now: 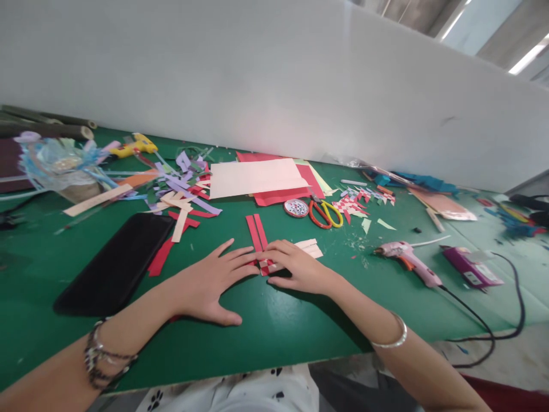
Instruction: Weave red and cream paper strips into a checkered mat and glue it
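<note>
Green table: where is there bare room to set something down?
Bare: green table between its near edge and the left hand; also, bar specks, between right hand and pink glue gun. Crowded: back left, around the purple paper strips, and beside the scissors.

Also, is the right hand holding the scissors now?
No, the scissors lie on the green table, while the right hand is on the woven red and cream paper.

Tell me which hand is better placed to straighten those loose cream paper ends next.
Probably the right hand: it rests at the woven paper, and the cream ends stick out just beside it. The left hand lies on the opposite side, farther from them.
</note>
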Tool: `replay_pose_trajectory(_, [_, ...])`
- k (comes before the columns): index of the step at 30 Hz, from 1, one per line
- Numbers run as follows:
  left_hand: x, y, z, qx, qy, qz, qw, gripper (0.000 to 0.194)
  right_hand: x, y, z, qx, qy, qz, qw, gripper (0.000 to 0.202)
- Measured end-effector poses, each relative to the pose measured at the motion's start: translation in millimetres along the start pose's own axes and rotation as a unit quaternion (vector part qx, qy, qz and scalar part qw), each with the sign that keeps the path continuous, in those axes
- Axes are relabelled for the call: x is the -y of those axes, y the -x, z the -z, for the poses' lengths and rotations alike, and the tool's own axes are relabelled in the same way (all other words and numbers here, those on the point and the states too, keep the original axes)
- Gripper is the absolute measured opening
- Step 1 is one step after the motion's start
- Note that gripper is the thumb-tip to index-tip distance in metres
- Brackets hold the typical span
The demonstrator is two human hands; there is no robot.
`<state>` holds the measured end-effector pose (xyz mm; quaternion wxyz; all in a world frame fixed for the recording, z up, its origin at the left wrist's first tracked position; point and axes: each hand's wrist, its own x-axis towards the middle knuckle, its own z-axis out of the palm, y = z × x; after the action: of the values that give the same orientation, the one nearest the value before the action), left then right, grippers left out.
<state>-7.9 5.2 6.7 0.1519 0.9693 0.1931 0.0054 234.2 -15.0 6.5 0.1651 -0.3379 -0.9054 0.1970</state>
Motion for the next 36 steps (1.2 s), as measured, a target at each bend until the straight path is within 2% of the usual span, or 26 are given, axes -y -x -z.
replay_pose_trajectory(9, [0, -1, -0.4, 0.008, 0.01, 0.006, 1.0, 0.078, -2, -2, -1, -0.005, -0.015, -0.012, 1.0, 0.027])
replay_pose_trajectory(18, [-1, -2, 5.2, -0.029, -0.019, 0.004, 0.999, 0.066, -4, -2, -4, -0.013, -0.032, -0.024, 0.999, 0.028])
replay_pose_trajectory(23, [-1, -3, 4.7, -0.037, -0.02, 0.001, 0.999, 0.07, -5, 2, 1, -0.023, -0.037, -0.031, 0.999, 0.035])
replay_pose_trajectory(27, [-2, -3, 2.6, -0.041, -0.016, 0.008, 0.999, 0.071, -8, 3, 4, -0.026, -0.019, -0.042, 0.999, 0.032])
replay_pose_trajectory(36, [-2, -3, 1.3, -0.048, -0.013, 0.017, 0.999, 0.068, -14, 1, -4, -0.038, -0.007, -0.039, 0.998, 0.028])
